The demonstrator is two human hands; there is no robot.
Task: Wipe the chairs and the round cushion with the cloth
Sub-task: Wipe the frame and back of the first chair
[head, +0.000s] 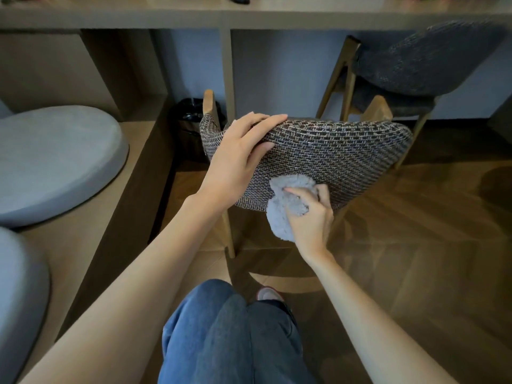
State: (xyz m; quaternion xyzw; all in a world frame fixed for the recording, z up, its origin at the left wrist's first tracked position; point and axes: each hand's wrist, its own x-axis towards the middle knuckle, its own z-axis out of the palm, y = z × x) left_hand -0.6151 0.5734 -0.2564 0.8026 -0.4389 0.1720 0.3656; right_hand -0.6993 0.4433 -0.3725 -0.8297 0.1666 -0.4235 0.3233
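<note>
Your left hand (238,156) grips the top edge of the woven chair backrest (332,156), fingers curled over it. Your right hand (310,217) pinches the bunched grey cloth (285,209) against the backrest's lower face; the round cushion (55,162) lies on the bench (91,217) at left.

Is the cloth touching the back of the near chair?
Touching. In the head view the right hand bunches the cloth against the woven chair back, with no gap visible.
</note>
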